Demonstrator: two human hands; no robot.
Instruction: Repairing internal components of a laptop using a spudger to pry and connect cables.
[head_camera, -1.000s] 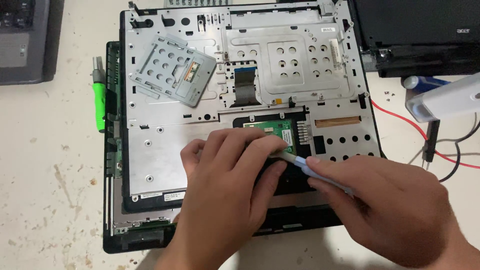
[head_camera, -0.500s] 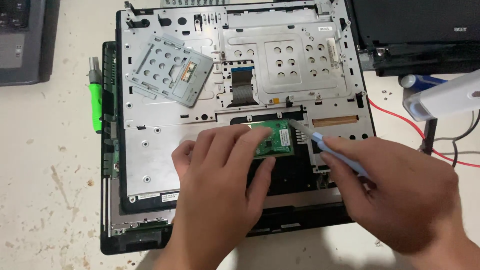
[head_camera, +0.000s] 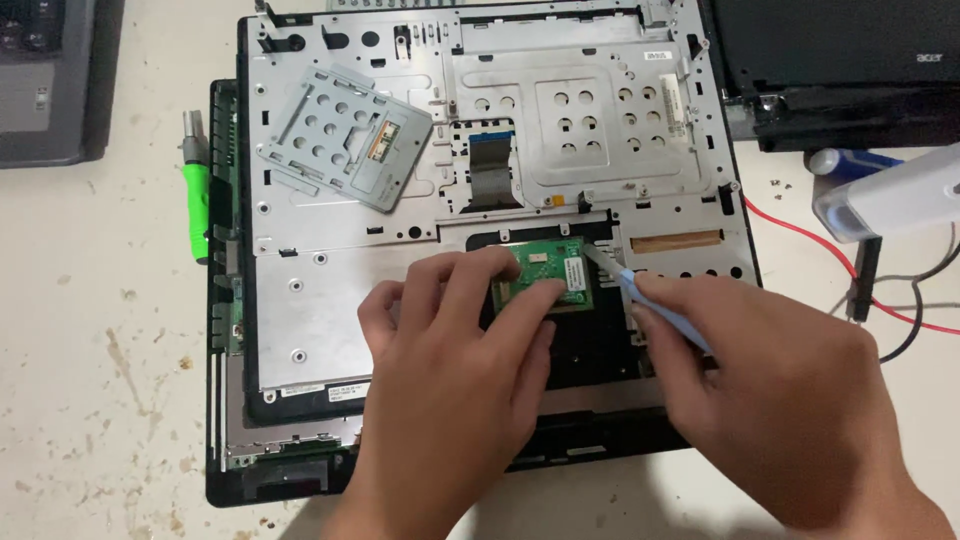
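two hands (head_camera: 600, 400) flank green circuit board (head_camera: 545, 272), touching.

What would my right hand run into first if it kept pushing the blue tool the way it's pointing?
The small green circuit board. The right hand aims the blue tool up-left, its tip at the board's right edge; whether it touches is unclear.

The scene is evenly and fairly brightly lit from above, with a slightly warm cast on the pale table (head_camera: 110, 400). Shadows are soft and short: a dim one lies under the hands (head_camera: 560, 390) over the dark recess. The bare metal chassis plate (head_camera: 330, 300) shows a mild, diffuse sheen without hard glare. The white object (head_camera: 895, 195) at the right edge looks soft and out of focus. The middle is sharp; the fingers show slight motion softness
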